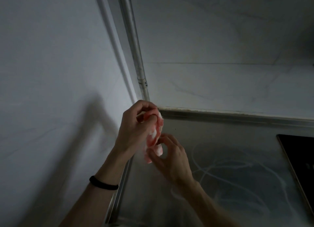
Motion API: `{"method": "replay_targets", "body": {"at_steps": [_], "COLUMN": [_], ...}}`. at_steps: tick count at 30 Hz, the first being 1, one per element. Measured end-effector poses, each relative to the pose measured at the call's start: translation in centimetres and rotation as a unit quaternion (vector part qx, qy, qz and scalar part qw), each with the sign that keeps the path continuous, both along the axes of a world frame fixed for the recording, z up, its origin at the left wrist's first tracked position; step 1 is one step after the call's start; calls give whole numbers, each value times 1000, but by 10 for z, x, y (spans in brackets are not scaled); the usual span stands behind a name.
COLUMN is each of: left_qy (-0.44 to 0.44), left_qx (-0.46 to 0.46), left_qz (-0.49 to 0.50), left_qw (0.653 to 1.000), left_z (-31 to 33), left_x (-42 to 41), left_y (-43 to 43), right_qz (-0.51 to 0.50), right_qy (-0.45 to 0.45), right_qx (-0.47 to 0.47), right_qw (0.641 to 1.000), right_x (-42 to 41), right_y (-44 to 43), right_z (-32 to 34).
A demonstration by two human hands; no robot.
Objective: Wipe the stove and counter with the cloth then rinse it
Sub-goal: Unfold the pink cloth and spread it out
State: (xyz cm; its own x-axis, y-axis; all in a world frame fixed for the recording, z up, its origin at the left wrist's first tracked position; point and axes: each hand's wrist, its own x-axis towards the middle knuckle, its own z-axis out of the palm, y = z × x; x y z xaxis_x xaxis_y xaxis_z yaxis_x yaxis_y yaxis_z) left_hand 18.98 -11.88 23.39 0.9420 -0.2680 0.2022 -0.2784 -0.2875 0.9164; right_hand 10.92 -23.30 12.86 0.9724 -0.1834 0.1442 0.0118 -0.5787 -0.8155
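Head view, left hand (pixel 133 126) and right hand (pixel 174 158) grips pinching pink cloth (pixel 155 137), pipe label (pixel 145 83) unreadable

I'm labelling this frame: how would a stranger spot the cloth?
Follow the grey pipe down the wall corner to the steel counter. Above its left edge, left hand and right hand pinch the cloth, the only pink-and-white thing there.

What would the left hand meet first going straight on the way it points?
Likely the grey metal pipe in the wall corner, just beyond the left hand, which grips the pink-and-white cloth. Depth is unclear, so it could pass in front of it.
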Motion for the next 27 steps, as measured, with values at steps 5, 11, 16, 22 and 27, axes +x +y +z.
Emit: {"method": "replay_targets", "body": {"at_steps": [5,11,16,22,27], "left_qy": [-2,-8,-17,-4,1], "left_qx": [2,-63,-103,-101,-84], "left_qz": [-11,-19,-11,10,6], "left_qw": [1000,998,995,995,996], "left_z": [12,33,50,62,70], "left_x": [5,16,24,37,38], "left_y": [-11,-7,-4,5,-4], "right_qz": [-21,-14,-51,-32,38], "right_qy": [5,-38,-10,20,87], "right_qx": [-26,-75,-99,-137,7], "right_qw": [999,996,994,990,995], "right_x": [10,9,10,12,7], "right_y": [-12,-57,-95,-144,-148], "right_z": [23,49,85,173,223]}}
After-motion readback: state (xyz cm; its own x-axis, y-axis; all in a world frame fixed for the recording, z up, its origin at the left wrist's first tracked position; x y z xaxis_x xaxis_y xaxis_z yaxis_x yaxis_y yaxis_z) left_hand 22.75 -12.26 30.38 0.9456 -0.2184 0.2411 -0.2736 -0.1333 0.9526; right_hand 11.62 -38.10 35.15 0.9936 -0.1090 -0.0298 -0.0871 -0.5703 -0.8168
